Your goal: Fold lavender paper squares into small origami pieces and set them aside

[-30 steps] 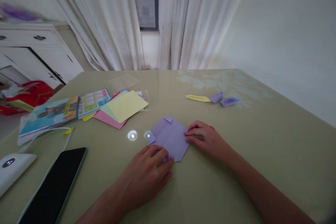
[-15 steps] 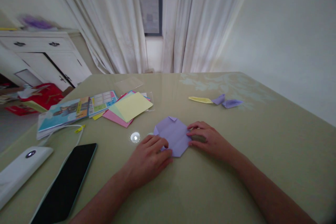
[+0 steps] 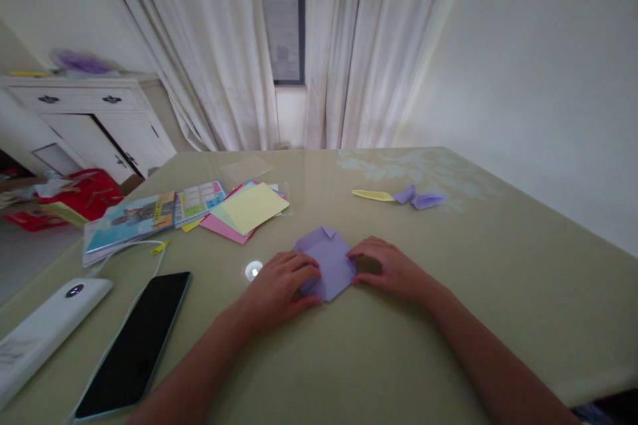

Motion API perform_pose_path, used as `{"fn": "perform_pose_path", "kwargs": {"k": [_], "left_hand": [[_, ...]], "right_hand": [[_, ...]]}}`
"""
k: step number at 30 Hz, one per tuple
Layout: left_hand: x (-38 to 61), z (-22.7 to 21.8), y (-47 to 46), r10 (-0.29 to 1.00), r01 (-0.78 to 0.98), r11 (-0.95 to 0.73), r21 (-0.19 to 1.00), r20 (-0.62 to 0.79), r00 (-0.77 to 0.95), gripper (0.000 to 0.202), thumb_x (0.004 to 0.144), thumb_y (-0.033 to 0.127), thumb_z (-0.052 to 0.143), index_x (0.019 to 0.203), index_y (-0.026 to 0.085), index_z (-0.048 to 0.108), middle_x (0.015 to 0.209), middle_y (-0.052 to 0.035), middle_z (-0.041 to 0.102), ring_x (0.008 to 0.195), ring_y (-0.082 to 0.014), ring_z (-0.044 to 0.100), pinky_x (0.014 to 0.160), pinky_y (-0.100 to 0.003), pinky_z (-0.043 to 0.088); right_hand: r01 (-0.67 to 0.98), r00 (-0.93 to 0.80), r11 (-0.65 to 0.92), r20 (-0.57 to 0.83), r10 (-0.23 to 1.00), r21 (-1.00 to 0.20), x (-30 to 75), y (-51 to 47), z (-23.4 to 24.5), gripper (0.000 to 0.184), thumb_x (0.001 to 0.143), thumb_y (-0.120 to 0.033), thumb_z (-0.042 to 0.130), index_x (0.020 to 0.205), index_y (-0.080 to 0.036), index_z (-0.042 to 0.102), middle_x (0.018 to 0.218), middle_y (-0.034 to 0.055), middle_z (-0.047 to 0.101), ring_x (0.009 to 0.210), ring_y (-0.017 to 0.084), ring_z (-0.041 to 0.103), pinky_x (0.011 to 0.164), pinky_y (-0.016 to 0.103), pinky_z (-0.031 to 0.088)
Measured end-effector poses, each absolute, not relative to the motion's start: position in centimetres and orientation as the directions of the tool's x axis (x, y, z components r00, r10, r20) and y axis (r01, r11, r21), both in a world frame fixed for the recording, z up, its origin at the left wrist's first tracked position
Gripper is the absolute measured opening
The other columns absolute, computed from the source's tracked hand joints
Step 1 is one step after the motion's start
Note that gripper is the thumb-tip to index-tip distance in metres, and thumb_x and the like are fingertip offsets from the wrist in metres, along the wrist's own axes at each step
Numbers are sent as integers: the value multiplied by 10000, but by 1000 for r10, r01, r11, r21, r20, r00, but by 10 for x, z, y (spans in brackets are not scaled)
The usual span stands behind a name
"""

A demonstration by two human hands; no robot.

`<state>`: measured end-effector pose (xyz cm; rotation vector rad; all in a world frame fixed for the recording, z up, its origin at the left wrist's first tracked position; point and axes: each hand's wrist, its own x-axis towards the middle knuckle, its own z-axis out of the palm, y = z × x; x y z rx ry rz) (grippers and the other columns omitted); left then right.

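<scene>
A sheet of purple origami paper (image 3: 333,264) with folded-in corners lies on the table between my hands. My left hand (image 3: 284,285) rests on its left side, fingers curled over the edge. On the right edge, my right hand (image 3: 386,269) pinches the paper between thumb and fingertips. One small folded flap stands out at the paper's far edge. Farther back on the right lie a slim folded yellow piece (image 3: 373,195) and folded purple pieces (image 3: 427,200).
Left of centre sits a fanned stack of coloured paper (image 3: 256,208), beside booklets (image 3: 134,219). A black phone (image 3: 137,345), a white power bank (image 3: 44,339) and a cable (image 3: 119,249) occupy the table's near left. The table (image 3: 498,265) meets a wall on the right.
My right fingers have moved slightly inward over the paper's right edge, which now looks bent in. My left hand has shifted a little on the paper. The whole view has tilted slightly.
</scene>
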<state>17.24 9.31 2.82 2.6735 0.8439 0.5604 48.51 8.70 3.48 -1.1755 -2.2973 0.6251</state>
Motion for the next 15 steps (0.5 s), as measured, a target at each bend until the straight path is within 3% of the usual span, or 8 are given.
{"fn": "perform_pose_path", "kwargs": {"k": [4,6,10,15], "left_hand": [[174,30,92,555,436,-814,384,291,780,90,1026,311,688,1049,248,749,1231,-48,767,1162,-230,690,1052,-410,458],[176,27,93,558,433,-812,392,303,773,133,1059,282,623,1034,237,745,1174,-57,776,1126,-228,696,1036,-409,457],[181,21,95,642,478,-752,453,340,688,216,1095,279,513,1041,202,708,1018,-72,762,991,-240,699,942,-402,509],[182,21,92,768,490,-628,605,382,514,275,1120,331,438,1026,199,660,953,-59,715,901,-222,683,815,-355,560]], "right_hand": [[613,-474,489,206,856,-620,486,87,35,322,916,-447,841,1113,-209,750,1099,99,779,1039,281,712,965,446,536],[595,-475,486,207,855,-640,487,88,35,306,914,-456,839,1077,-211,757,1084,95,785,1036,279,716,970,447,537],[535,-483,487,223,847,-690,485,89,36,351,857,-489,885,1067,-226,786,1107,97,799,1067,282,719,999,452,539],[439,-390,444,280,877,-781,480,88,37,272,1005,-492,714,987,-231,789,1080,94,779,1020,244,712,968,418,542]]}}
